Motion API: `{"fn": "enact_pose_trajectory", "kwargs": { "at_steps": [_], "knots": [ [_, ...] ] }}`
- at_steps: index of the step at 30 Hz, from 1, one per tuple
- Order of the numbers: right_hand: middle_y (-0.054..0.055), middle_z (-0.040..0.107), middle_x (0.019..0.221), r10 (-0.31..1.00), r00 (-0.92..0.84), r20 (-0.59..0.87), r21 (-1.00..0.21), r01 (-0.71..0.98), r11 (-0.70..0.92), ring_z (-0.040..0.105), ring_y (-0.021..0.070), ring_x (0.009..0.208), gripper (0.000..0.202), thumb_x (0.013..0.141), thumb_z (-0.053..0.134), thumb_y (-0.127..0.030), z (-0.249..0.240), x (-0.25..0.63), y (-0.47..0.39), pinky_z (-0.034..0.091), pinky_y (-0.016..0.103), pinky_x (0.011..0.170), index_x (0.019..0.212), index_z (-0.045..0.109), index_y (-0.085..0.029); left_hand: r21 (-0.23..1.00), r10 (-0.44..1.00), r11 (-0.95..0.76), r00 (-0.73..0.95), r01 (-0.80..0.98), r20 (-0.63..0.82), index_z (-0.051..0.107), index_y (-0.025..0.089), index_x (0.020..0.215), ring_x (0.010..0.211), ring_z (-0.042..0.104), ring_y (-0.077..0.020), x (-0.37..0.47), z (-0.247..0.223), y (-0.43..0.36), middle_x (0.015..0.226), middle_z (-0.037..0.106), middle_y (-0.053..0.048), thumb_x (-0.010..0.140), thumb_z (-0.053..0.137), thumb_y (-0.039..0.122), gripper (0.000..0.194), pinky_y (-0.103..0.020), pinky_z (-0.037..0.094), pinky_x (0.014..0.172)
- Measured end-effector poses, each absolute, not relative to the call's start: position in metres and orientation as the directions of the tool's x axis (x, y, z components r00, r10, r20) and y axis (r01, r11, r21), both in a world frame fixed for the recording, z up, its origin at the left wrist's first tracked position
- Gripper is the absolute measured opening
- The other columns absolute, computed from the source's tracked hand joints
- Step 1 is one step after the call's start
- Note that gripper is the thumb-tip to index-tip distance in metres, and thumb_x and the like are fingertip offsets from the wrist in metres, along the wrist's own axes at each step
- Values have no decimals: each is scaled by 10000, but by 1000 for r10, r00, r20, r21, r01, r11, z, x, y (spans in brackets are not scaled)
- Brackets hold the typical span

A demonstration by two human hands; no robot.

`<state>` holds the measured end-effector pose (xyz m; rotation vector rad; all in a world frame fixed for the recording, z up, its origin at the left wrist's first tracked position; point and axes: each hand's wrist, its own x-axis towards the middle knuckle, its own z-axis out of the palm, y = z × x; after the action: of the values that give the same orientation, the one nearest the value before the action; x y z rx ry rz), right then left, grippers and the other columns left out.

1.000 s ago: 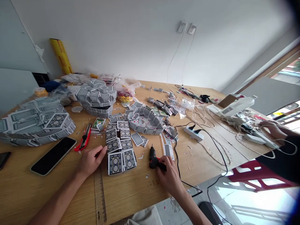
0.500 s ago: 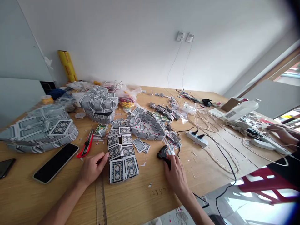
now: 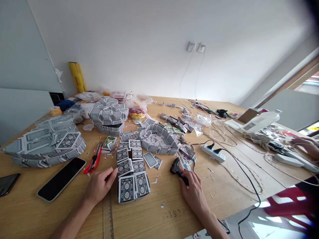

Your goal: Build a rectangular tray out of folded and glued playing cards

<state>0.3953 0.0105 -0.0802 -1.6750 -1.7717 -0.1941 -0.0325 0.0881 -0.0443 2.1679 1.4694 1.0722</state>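
Note:
In the head view, a long box covered in blue-backed playing cards (image 3: 127, 189) lies on the table before me, with gaps between some cards. My left hand (image 3: 101, 184) is beside it, thumb and curled fingers closed at its left edge. My right hand (image 3: 193, 190) is wrapped round the handle of a black glue gun (image 3: 177, 167), which rests low over the table, apart from the box. Two loose cards (image 3: 150, 160) lie between box and gun. Behind them is a heart-shaped open tray made of cards (image 3: 159, 149) with red-marked bits inside.
At left are a red utility knife (image 3: 94, 159), a phone (image 3: 61, 179) and a boat-shaped card model (image 3: 45, 149). A lidded card box (image 3: 109, 114) stands behind. On the right are a power strip (image 3: 213, 153), tangled cords and another person's hand (image 3: 306, 146). A ruler (image 3: 108, 215) lies near me.
The view has shifted so that everything sits slightly lower in the picture. My right hand and the glue gun have moved a little right and toward me; the left hand stays at the box.

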Motion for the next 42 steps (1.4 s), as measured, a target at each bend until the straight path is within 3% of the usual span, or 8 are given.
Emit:
{"fn": "enact_pose_trajectory", "kwargs": {
  "at_steps": [7, 14, 21, 28, 35, 39, 42],
  "knots": [
    [78, 799, 1198, 868, 48, 495, -390, 905, 172, 726, 339, 1183, 204, 998, 636, -384, -79, 408, 2, 543, 572, 1103, 1174, 677, -289, 626, 890, -431, 194, 650, 412, 502, 195, 607, 453, 472, -87, -33, -45, 89, 499, 468, 57, 1037, 515, 473, 512, -215, 320, 518],
    [96, 815, 1196, 935, 183, 305, -561, 828, 21, 771, 323, 1134, 362, 1050, 535, -543, -58, 404, 6, 612, 476, 967, 1270, 631, -273, 640, 886, -442, 193, 628, 422, 516, 198, 611, 457, 507, -88, -33, -48, 89, 510, 509, 51, 1041, 525, 461, 504, -199, 354, 511],
    [104, 803, 1207, 931, 246, 271, -559, 827, -56, 778, 310, 1105, 364, 1075, 459, -565, -60, 419, 18, 604, 441, 932, 1203, 645, -280, 623, 869, -466, 192, 628, 457, 538, 201, 621, 451, 536, -87, -33, -53, 90, 508, 533, 54, 1047, 543, 447, 493, -197, 370, 512],
    [115, 800, 1154, 927, 236, 292, -526, 849, -51, 775, 321, 1080, 420, 1069, 429, -597, -62, 450, 33, 606, 481, 955, 1156, 670, -264, 631, 861, -477, 182, 612, 474, 558, 206, 651, 468, 558, -88, -35, -72, 92, 530, 560, 54, 1060, 555, 447, 475, -195, 380, 519],
    [108, 810, 1177, 871, 195, 452, -506, 860, 70, 751, 349, 1151, 370, 1055, 501, -581, -36, 421, 36, 593, 492, 991, 1112, 721, -288, 637, 857, -482, 174, 602, 484, 522, 202, 641, 480, 560, -81, -31, -65, 92, 538, 553, 52, 1068, 550, 431, 485, -193, 377, 529],
    [95, 801, 1147, 904, 72, 421, -603, 767, 220, 773, 286, 999, 259, 1067, 556, -475, -9, 353, 42, 616, 377, 864, 1164, 713, -293, 620, 872, -462, 194, 634, 450, 492, 201, 629, 498, 558, -87, -29, -55, 90, 539, 545, 46, 1076, 515, 408, 492, -204, 366, 537],
    [100, 799, 1110, 908, -20, 418, -707, 621, 339, 762, 275, 1030, 232, 1079, 549, -423, 7, 296, 59, 594, 349, 893, 1118, 718, -268, 610, 872, -454, 186, 649, 452, 474, 200, 626, 493, 537, -85, -31, -56, 89, 535, 529, 47, 1074, 515, 405, 495, -211, 357, 540]
  ]
}}
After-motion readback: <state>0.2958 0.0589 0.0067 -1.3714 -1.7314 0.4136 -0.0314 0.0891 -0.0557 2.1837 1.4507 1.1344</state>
